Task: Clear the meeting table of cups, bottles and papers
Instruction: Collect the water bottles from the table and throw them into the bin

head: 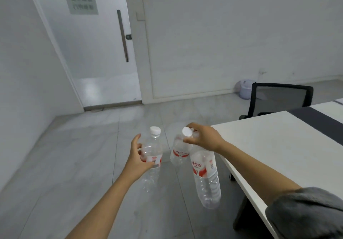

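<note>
Clear plastic, three items: water bottles with red-and-white labels. All are held in the air over the grey tiled floor (74,164), left of the meeting table (278,146), and none touches it.

Item 1: left bottle (153,161), upright, white cap on top. The left hand (138,155) grips it at the label from the left side. The fingers are curled round the body and the thumb is lifted clear, pointing up.

Item 2: middle bottle (181,151), tilted with its white cap toward the camera.

Item 3: near bottle (206,181), hanging base-down and slightly tilted, its cap hidden under the hand.

The right hand (206,138) holds items 2 and 3 together at the necks, fingers bunched and curled over them. Which finger pinches which neck cannot be told.

Table: white top with a dark strip along it at the far right. Its near-left corner lies just beside the right forearm.

Sleeve (306,212): grey, pushed up the right arm, over the table edge.

Chair (278,99): black mesh back, at the table's far end.

Door (89,53): white, far left, closed. It has a long vertical metal handle (122,34) and a blurred grey notice (80,2).

Pale lilac container (243,88): on the floor by the far wall, behind the chair.
</note>
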Action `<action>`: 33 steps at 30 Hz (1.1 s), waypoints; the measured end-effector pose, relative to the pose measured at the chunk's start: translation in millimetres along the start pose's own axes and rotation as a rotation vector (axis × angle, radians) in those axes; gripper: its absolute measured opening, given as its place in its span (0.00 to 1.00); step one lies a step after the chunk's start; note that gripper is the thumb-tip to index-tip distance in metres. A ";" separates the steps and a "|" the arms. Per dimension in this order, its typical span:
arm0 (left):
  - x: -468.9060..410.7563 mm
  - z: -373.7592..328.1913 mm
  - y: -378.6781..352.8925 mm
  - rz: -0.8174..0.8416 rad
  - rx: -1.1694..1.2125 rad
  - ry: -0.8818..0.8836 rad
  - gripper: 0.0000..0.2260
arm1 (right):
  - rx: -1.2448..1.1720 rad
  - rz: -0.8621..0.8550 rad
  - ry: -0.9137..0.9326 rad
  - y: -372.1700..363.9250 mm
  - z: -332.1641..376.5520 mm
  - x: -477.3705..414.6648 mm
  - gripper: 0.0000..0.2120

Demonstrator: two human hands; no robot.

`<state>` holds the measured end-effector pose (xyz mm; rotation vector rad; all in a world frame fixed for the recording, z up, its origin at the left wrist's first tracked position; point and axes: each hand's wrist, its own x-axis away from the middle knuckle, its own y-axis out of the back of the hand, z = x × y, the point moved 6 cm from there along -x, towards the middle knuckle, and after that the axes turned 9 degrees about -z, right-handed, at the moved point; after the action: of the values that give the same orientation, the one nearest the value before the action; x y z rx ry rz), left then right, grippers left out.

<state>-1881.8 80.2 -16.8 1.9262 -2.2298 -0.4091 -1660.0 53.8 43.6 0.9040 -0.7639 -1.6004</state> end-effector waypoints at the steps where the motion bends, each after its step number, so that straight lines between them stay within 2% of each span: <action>1: -18.7 3.3 -0.3 0.015 -0.023 0.003 0.46 | 0.008 0.021 0.008 -7.9 -1.2 -17.4 0.23; 8: -189.3 39.4 -10.7 0.104 -0.150 -0.078 0.42 | 0.062 0.097 0.014 -68.0 -13.2 -166.9 0.23; 14: -365.7 57.4 -35.8 0.246 -0.191 -0.148 0.38 | 0.103 0.110 -0.171 -86.4 -46.0 -301.3 0.23; 19: -477.6 60.0 -109.4 0.397 -0.189 -0.178 0.37 | 0.210 0.047 -0.341 -75.7 -111.2 -372.5 0.23; 28: -619.6 34.4 -264.8 0.461 -0.297 -0.267 0.40 | 0.194 -0.092 -0.530 -39.6 -275.3 -470.5 0.23; 33: -711.3 5.5 -363.7 0.527 -0.374 -0.337 0.42 | 0.157 -0.100 -0.613 -12.0 -370.2 -542.1 0.23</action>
<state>-1432.0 735.4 -98.3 1.0968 -2.5096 -1.0280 -1282.3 580.0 -63.9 0.5583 -1.2986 -1.9542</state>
